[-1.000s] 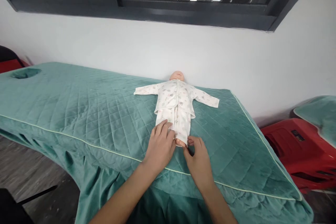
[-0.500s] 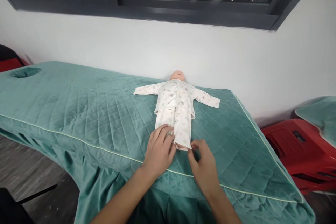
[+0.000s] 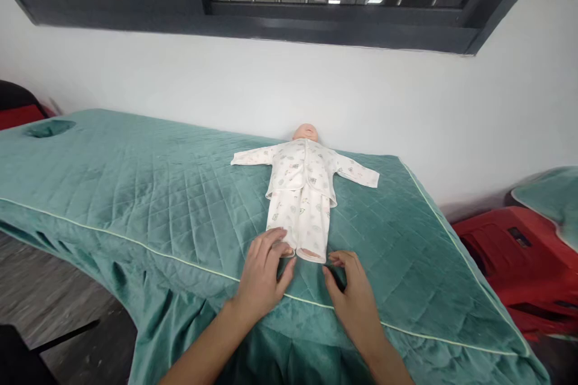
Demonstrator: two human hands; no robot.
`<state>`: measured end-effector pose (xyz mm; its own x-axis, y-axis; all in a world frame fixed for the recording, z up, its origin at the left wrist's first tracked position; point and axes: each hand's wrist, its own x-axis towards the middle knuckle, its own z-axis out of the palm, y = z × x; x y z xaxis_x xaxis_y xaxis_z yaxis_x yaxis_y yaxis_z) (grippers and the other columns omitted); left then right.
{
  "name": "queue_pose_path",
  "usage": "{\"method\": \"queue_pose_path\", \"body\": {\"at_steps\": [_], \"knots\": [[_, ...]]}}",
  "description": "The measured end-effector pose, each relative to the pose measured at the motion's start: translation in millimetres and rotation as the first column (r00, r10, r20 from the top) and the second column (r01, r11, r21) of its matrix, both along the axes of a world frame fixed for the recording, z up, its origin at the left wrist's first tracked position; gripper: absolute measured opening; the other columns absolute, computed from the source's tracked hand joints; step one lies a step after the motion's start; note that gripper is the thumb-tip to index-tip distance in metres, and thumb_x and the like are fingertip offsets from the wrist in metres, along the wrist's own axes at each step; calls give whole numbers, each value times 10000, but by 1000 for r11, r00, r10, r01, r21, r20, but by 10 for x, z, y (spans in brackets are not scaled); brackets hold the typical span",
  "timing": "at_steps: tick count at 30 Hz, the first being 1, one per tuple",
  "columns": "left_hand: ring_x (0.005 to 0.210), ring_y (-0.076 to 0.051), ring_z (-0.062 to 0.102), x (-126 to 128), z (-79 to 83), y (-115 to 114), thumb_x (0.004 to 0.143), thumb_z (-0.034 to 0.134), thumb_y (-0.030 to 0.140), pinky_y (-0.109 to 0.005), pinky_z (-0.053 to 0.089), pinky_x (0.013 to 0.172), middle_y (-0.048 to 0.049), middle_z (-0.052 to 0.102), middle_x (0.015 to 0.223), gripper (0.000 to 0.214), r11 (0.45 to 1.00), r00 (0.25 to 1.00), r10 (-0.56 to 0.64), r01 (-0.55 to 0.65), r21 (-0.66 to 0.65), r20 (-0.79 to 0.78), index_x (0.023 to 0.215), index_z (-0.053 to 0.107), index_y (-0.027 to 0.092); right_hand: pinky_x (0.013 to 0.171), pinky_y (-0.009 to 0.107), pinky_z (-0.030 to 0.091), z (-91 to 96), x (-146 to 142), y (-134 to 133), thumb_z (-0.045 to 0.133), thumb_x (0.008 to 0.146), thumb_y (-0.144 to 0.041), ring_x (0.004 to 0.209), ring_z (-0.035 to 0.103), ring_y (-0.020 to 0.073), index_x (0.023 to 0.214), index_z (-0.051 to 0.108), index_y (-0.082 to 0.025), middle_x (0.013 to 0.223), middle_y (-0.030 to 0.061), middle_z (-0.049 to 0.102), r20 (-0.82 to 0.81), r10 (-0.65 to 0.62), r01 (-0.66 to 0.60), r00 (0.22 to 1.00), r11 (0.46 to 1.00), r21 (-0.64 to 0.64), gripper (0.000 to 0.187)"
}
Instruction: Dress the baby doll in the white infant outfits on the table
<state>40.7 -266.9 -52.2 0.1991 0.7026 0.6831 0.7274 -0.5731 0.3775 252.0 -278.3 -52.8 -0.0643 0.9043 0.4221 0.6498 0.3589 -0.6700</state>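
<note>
A baby doll (image 3: 306,132) lies on its back on the green quilted bed cover, its head toward the wall. It wears a white printed jacket (image 3: 295,165) with both sleeves spread sideways, and matching white trousers (image 3: 311,225). My left hand (image 3: 264,271) is at the cuff of the trouser leg on the left, fingertips over the fabric, thumb and fingers apart. Just off the lower corner of the other cuff, my right hand (image 3: 354,295) has its thumb and fingers parted with nothing between them. The doll's feet are not clearly visible inside the cuffs.
The bed cover (image 3: 180,192) has a face hole (image 3: 50,128) at the far left and pale piping along its edges. Behind it are a white wall (image 3: 180,78) and a dark-framed barred window (image 3: 289,18). Red plastic stools (image 3: 519,264) stand at the right.
My right hand has let go of the trouser cuff and drawn slightly back. My left hand has moved down and left, and the trouser legs now lie flatter, slightly apart at the cuffs.
</note>
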Motion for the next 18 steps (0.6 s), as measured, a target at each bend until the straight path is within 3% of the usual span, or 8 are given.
{"method": "queue_pose_path", "body": {"at_steps": [5, 12, 18], "knots": [[1119, -241, 581, -70, -128, 15, 949, 571, 201, -424, 511, 948, -111, 615, 1185, 314, 999, 999, 36, -35, -22, 23, 1261, 532, 208, 865, 421, 528, -39, 20, -41, 572, 940, -256, 998, 612, 249, 1110, 574, -224, 1059, 83, 628, 37, 1, -3, 999, 999, 34, 173], [1023, -218, 591, -59, -161, 17, 937, 591, 197, -376, 528, 887, -92, 598, 1085, 218, 999, 994, 44, -43, -16, 104, 1154, 591, 209, 892, 453, 505, -108, 1, -39, 539, 954, -223, 1038, 593, 256, 1145, 566, -241, 1083, 82, 630, 80, -3, -3, 997, 998, 64, 193], [1081, -222, 584, -128, -94, 76, 925, 620, 274, -376, 517, 915, -89, 574, 1145, 248, 996, 955, 62, -41, -76, 289, 1166, 589, 227, 897, 417, 510, -41, 45, 22, 497, 974, -232, 1048, 592, 226, 1133, 569, -258, 1132, 69, 606, -120, -18, 19, 993, 1000, 8, 177]]}}
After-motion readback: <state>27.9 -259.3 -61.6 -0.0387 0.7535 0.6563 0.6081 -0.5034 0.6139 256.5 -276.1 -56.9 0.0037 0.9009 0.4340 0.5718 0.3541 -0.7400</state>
